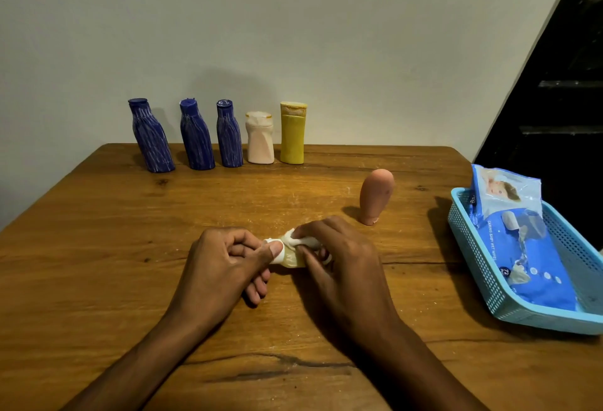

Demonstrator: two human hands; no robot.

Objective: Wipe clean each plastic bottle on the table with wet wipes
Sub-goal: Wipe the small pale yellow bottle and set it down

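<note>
Near the table's (pixel 98 247) front middle, the left hand (pixel 225 263) pinches a small pale bottle (pixel 290 259), likely light and slippery, while the right hand (pixel 339 257) grips a wet wipe (pixel 301 240) round it

Looks like a room in a home: scuffed wooden bench (pixel 130 247) pushed against a plain pale wall (pixel 293 19), dim indoor light. Toiletry bottles (pixel 228 136) lined up at the back edge, a pack of baby wet wipes (pixel 525 247) in a blue plastic basket (pixel 489 286) at the right.
</note>
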